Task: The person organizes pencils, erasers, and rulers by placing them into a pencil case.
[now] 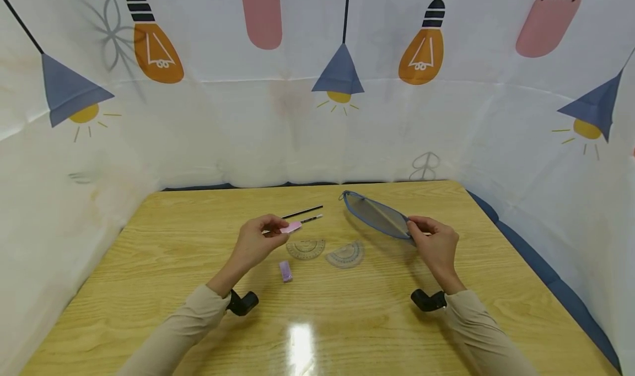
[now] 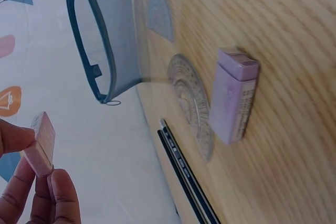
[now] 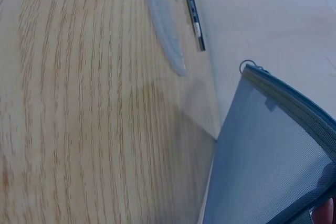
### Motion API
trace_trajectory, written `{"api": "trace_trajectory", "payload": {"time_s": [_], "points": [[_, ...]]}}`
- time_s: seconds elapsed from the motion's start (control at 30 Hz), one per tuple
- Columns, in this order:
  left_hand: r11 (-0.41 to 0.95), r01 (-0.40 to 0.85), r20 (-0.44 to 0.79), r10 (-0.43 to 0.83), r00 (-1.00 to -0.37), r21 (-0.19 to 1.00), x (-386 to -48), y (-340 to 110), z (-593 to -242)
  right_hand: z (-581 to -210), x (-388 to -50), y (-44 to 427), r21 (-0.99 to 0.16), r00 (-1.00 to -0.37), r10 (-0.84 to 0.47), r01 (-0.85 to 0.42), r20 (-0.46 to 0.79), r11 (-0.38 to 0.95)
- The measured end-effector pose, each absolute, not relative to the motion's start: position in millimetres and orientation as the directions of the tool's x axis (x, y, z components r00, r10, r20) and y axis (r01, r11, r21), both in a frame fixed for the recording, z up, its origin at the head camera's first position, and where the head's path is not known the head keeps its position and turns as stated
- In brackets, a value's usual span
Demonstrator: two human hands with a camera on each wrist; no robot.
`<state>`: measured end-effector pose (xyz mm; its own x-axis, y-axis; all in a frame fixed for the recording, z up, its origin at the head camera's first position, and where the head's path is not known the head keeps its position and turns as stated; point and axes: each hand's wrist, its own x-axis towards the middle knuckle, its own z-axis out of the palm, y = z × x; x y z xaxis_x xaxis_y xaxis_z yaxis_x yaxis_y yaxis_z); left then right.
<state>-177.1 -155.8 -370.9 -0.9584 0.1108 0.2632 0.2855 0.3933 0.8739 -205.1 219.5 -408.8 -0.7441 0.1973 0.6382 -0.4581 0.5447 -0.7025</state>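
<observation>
Between thumb and fingers my left hand (image 1: 258, 237) pinches a pink eraser (image 2: 43, 142), raised above the table. My right hand (image 1: 437, 243) grips one end of a blue-edged mesh zip pouch (image 1: 375, 215); its mouth gapes in the left wrist view, and a small ring hangs at its far corner. A second, purple-pink eraser (image 2: 233, 95) lies on the table below my left hand. Two clear protractors, one on the left (image 1: 305, 249) and one on the right (image 1: 345, 254), lie between the hands. Behind them are two dark pencils, a plain one (image 1: 303, 211) and a white-ended one (image 1: 312, 218).
The wooden table (image 1: 347, 321) reaches back to a white cloth wall (image 1: 223, 128) printed with lamps and bulbs. Black wrist cameras sit on both forearms, one on the left (image 1: 243, 303) and one on the right (image 1: 428, 300).
</observation>
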Motion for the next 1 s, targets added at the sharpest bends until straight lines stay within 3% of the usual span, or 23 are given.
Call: {"api": "trace_trajectory", "payload": {"time_s": [1.0], "points": [[0.329,0.344,0.315,0.140,-0.939,0.879,-195.0,-120.6,-366.3,-412.3,-204.0,219.7,-0.750,-0.755,0.247,-0.441,0.607,0.494]]}}
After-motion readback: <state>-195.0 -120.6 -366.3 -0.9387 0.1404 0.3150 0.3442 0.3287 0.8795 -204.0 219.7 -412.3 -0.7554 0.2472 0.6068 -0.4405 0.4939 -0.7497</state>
